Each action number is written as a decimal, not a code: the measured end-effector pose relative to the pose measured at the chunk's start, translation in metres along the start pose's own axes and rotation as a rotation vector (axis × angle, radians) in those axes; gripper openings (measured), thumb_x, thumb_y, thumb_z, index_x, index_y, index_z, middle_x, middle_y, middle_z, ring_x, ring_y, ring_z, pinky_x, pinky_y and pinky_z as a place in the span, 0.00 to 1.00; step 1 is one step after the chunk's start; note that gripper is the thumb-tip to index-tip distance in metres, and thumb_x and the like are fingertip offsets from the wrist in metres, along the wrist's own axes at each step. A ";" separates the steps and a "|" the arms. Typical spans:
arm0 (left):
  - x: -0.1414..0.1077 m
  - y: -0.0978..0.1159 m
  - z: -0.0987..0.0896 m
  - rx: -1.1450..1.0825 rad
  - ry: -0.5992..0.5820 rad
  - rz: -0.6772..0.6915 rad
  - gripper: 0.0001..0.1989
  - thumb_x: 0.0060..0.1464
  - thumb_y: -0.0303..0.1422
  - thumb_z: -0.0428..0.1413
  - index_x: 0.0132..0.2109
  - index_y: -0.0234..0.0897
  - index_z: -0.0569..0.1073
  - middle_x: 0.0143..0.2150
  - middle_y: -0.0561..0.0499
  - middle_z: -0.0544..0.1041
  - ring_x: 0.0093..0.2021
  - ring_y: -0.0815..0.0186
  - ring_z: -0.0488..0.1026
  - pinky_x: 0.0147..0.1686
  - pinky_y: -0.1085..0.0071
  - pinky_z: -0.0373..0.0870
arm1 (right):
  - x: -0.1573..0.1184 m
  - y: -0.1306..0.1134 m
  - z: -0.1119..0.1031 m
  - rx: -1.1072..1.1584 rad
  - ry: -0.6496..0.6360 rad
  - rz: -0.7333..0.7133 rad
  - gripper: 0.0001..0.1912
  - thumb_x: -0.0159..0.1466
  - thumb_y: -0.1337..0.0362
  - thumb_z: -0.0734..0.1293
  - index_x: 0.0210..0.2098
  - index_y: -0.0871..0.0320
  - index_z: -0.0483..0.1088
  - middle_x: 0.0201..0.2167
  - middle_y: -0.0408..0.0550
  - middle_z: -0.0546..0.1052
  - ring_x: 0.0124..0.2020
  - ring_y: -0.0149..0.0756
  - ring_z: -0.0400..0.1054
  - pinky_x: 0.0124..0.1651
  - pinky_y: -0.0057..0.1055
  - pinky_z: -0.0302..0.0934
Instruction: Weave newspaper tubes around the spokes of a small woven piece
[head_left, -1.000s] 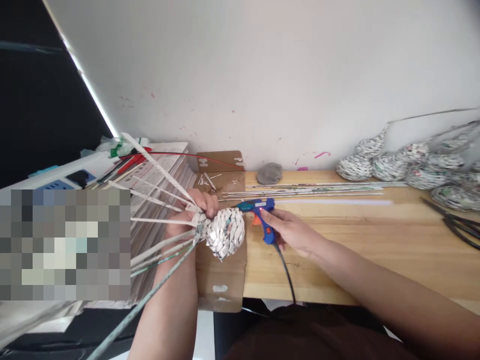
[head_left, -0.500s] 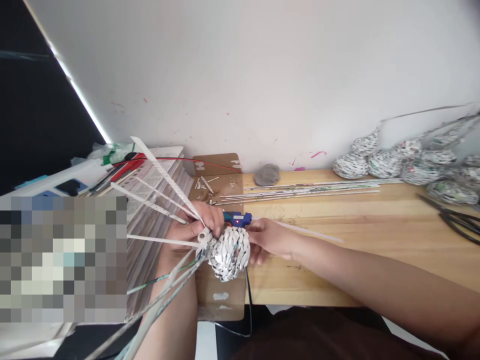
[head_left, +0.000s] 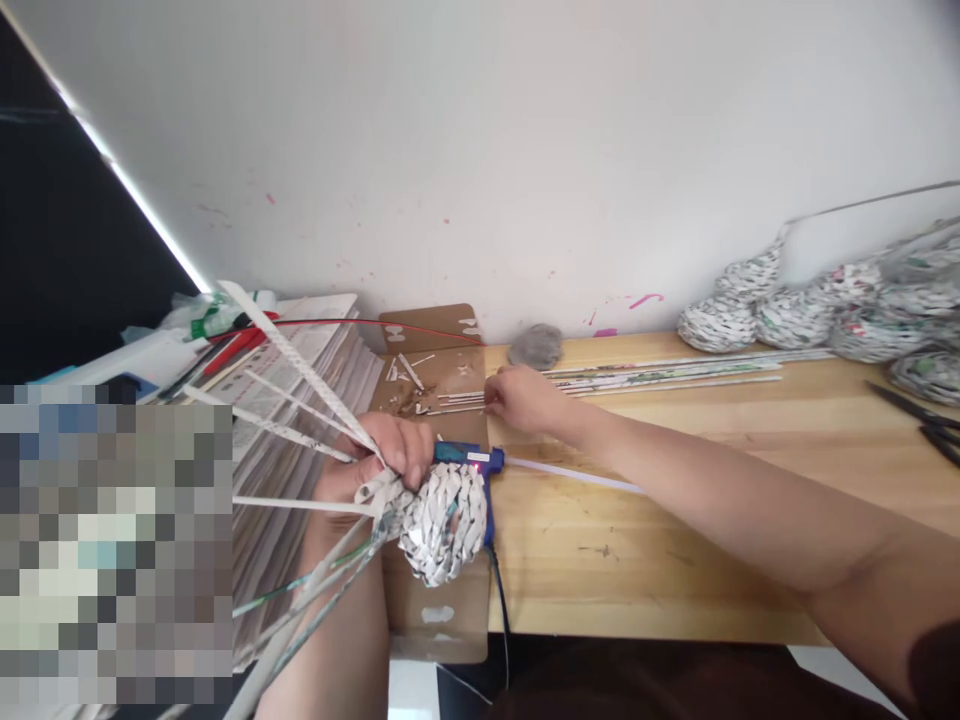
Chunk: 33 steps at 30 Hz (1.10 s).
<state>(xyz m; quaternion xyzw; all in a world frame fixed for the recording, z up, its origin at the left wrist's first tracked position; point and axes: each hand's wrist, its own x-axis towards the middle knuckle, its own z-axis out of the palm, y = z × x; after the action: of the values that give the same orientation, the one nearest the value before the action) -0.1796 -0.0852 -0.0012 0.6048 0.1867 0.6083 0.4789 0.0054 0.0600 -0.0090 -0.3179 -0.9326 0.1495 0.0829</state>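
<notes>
Picking from the rods (head_left: 675, 376) seems under way, the weave (head_left: 444, 525) being gripped over the cardboard (head_left: 463, 610) by the left hand (head_left: 397, 445), while what is held by the right hand (head_left: 525, 398) cannot be told, and one rod must presumably be singled out.

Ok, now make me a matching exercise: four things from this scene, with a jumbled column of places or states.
1. woven paper piece
2. glue gun
3. right hand
4. lump

A. fingers at the thin paper rods
B. grey, near the wall
C. gripped by the left hand
D. blue, with a small red light showing

Pairs: 1-C, 2-D, 3-A, 4-B
</notes>
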 end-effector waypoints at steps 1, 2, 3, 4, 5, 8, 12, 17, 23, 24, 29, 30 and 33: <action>0.002 -0.001 -0.003 -0.011 -0.060 0.017 0.10 0.52 0.40 0.65 0.30 0.41 0.78 0.17 0.51 0.70 0.19 0.68 0.65 0.21 0.72 0.62 | 0.001 0.000 0.005 -0.015 0.002 -0.004 0.10 0.63 0.67 0.67 0.39 0.64 0.79 0.41 0.61 0.81 0.45 0.48 0.74 0.45 0.33 0.60; 0.003 -0.002 -0.005 -0.010 -0.062 0.006 0.09 0.53 0.41 0.65 0.30 0.41 0.78 0.17 0.51 0.70 0.20 0.68 0.65 0.21 0.72 0.63 | 0.002 0.000 0.009 -0.028 0.006 -0.004 0.09 0.63 0.67 0.67 0.38 0.65 0.79 0.41 0.62 0.81 0.45 0.49 0.74 0.45 0.33 0.60; 0.003 -0.002 -0.007 -0.009 -0.053 -0.005 0.09 0.53 0.41 0.64 0.31 0.41 0.78 0.18 0.51 0.70 0.20 0.67 0.66 0.22 0.72 0.64 | 0.001 -0.001 0.012 -0.038 0.012 0.000 0.09 0.64 0.67 0.67 0.38 0.65 0.78 0.41 0.63 0.81 0.46 0.50 0.74 0.45 0.34 0.60; 0.003 -0.003 -0.007 -0.012 -0.037 -0.014 0.09 0.53 0.41 0.64 0.31 0.41 0.78 0.18 0.51 0.70 0.21 0.67 0.66 0.23 0.72 0.64 | 0.000 -0.001 0.013 -0.045 0.020 0.007 0.09 0.64 0.67 0.66 0.38 0.65 0.77 0.41 0.64 0.80 0.45 0.50 0.74 0.45 0.34 0.60; 0.002 -0.004 -0.006 -0.014 -0.010 -0.023 0.10 0.53 0.41 0.64 0.31 0.41 0.78 0.19 0.51 0.71 0.22 0.67 0.67 0.23 0.72 0.65 | -0.002 -0.001 0.013 -0.047 0.031 0.015 0.09 0.65 0.68 0.65 0.38 0.65 0.77 0.41 0.64 0.80 0.45 0.49 0.74 0.44 0.34 0.60; -0.002 -0.005 -0.001 -0.001 0.133 -0.053 0.09 0.51 0.40 0.65 0.33 0.39 0.79 0.22 0.51 0.73 0.25 0.67 0.68 0.26 0.72 0.65 | -0.008 0.003 0.000 -0.027 0.072 0.038 0.11 0.67 0.70 0.61 0.43 0.63 0.74 0.41 0.59 0.81 0.42 0.45 0.75 0.41 0.32 0.60; -0.004 -0.004 0.004 0.098 0.349 -0.194 0.14 0.46 0.42 0.69 0.30 0.36 0.77 0.25 0.50 0.76 0.25 0.67 0.70 0.26 0.72 0.65 | -0.026 0.006 -0.041 0.062 0.210 0.000 0.10 0.66 0.72 0.61 0.40 0.59 0.75 0.39 0.50 0.82 0.39 0.38 0.74 0.40 0.30 0.61; 0.001 -0.001 0.011 0.171 0.597 -0.331 0.18 0.42 0.42 0.71 0.30 0.35 0.75 0.24 0.53 0.75 0.21 0.71 0.69 0.18 0.76 0.62 | -0.076 -0.004 -0.087 0.056 0.448 -0.182 0.09 0.69 0.64 0.65 0.41 0.55 0.78 0.37 0.46 0.81 0.32 0.33 0.73 0.37 0.29 0.63; 0.005 -0.004 0.017 0.227 0.678 -0.286 0.18 0.39 0.42 0.72 0.28 0.34 0.74 0.20 0.56 0.71 0.15 0.77 0.61 0.14 0.79 0.53 | -0.125 -0.026 -0.094 -0.094 0.570 -0.319 0.09 0.70 0.65 0.65 0.43 0.52 0.78 0.39 0.47 0.81 0.39 0.36 0.76 0.39 0.29 0.66; 0.006 -0.005 0.017 0.229 0.673 -0.279 0.18 0.40 0.42 0.72 0.28 0.34 0.74 0.19 0.57 0.70 0.14 0.78 0.59 0.13 0.79 0.52 | -0.129 -0.029 -0.093 -0.099 0.572 -0.321 0.09 0.70 0.66 0.65 0.43 0.52 0.78 0.40 0.47 0.81 0.39 0.36 0.76 0.38 0.29 0.66; 0.007 -0.006 0.015 0.237 0.660 -0.261 0.18 0.41 0.41 0.72 0.27 0.34 0.74 0.21 0.55 0.72 0.18 0.75 0.66 0.17 0.79 0.60 | -0.134 -0.035 -0.093 -0.170 0.613 -0.311 0.09 0.69 0.67 0.66 0.44 0.53 0.78 0.40 0.48 0.81 0.38 0.36 0.76 0.36 0.30 0.66; 0.007 -0.006 0.016 0.232 0.659 -0.264 0.18 0.41 0.41 0.71 0.27 0.35 0.74 0.21 0.55 0.73 0.19 0.74 0.68 0.19 0.78 0.62 | -0.133 -0.035 -0.093 -0.185 0.620 -0.313 0.08 0.69 0.67 0.66 0.43 0.53 0.78 0.40 0.48 0.81 0.38 0.36 0.76 0.36 0.30 0.66; 0.007 -0.005 0.019 0.213 0.672 -0.276 0.18 0.41 0.41 0.71 0.27 0.35 0.73 0.22 0.54 0.73 0.21 0.72 0.70 0.21 0.77 0.66 | -0.131 -0.036 -0.092 -0.191 0.613 -0.317 0.08 0.70 0.66 0.65 0.42 0.53 0.78 0.39 0.48 0.81 0.36 0.35 0.75 0.34 0.29 0.65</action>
<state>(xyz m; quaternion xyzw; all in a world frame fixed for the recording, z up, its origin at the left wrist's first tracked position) -0.1592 -0.0841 0.0027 0.3871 0.4754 0.6796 0.4029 0.1110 -0.0272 0.0821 -0.2057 -0.9118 -0.0554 0.3510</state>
